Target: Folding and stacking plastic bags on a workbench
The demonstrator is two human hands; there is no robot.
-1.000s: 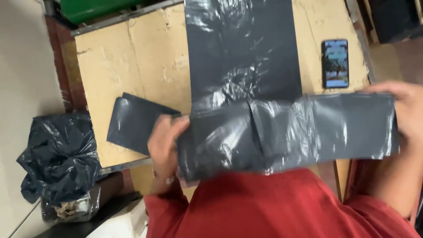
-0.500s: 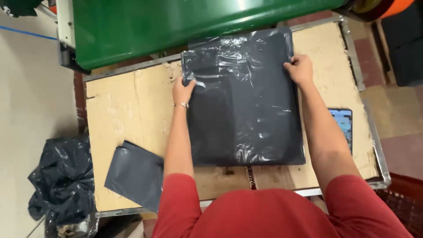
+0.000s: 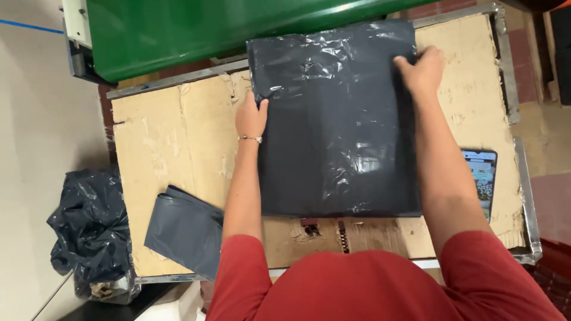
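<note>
Since half a second earlier the dark grey plastic bag (image 3: 339, 125) had slid further up the counter (image 3: 178, 142), its top edge now reaching under the green machine (image 3: 208, 30). The left hand (image 3: 251, 119) pinched its left edge, the right hand (image 3: 423, 70) gripped its upper right corner. Bare cardboard lay open left; a phone (image 3: 483, 178) sat right

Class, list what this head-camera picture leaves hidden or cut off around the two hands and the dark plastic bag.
- Phone: left part hidden by the right forearm.
- Folded grey bags: one corner behind the left arm.
- Green machine: cut off by the top edge.
- Cardboard under the dark plastic bag: covered.
</note>
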